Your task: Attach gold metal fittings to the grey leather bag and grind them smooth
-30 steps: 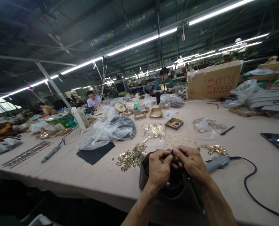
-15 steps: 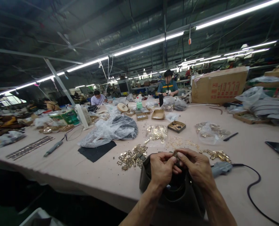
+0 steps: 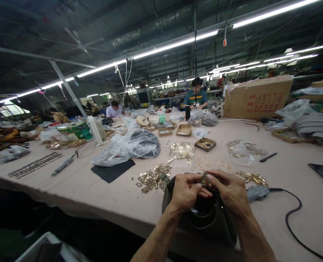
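Note:
My left hand [image 3: 186,191] and my right hand [image 3: 230,190] meet over a dark olive bag [image 3: 218,231]. Between their thumbs and fingertips they pinch a small rectangular metal buckle [image 3: 204,178], its face turned partly up. The bag stands at the table's near edge with its mouth open, and its inside is dark. Left of my left hand lies a loose pile of gold-coloured metal buckles [image 3: 153,179]. Past my right hand are more gold metal pieces [image 3: 251,178] and a grey corded power tool [image 3: 258,193].
Beyond my hands lie a clear bag of gold fittings [image 3: 181,153], a small open box [image 3: 205,144] and a black pen [image 3: 268,157]. Plastic-wrapped dark material [image 3: 131,145] is at left. A large carton [image 3: 258,98] stands at back right. Co-workers sit across the table.
The buckle between my fingertips has turned, so more of its metal face shows. My fingers have shifted slightly around it, and the view has moved a little.

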`<state>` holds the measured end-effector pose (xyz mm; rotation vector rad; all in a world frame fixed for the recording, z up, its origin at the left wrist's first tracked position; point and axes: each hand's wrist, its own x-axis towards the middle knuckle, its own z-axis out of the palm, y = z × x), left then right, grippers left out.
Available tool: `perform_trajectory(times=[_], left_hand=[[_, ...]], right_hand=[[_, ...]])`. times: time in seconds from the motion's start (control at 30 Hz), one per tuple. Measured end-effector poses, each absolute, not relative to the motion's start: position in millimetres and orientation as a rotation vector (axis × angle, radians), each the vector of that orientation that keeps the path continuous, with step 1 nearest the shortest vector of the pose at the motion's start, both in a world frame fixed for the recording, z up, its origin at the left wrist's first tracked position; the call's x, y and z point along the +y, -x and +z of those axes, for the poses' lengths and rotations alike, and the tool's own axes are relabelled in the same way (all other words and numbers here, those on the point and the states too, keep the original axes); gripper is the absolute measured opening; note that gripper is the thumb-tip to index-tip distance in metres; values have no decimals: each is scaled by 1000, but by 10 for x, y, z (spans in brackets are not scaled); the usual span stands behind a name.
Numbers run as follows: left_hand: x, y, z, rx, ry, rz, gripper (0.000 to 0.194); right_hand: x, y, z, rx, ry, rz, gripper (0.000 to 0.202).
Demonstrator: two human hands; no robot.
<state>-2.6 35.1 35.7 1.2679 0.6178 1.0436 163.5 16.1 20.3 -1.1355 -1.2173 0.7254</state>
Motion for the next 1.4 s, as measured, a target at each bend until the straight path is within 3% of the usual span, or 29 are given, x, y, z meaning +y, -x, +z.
perform_trajectory(times=[1.03,1.4], left_hand=[[399,44,304,614,-1215,1080,36],[375,31,317,605,-1172,1095,37]], right_hand=[[221,-1619,152,-1198,1162,721,38],[221,-1618,142,-1306,1100,600,29]])
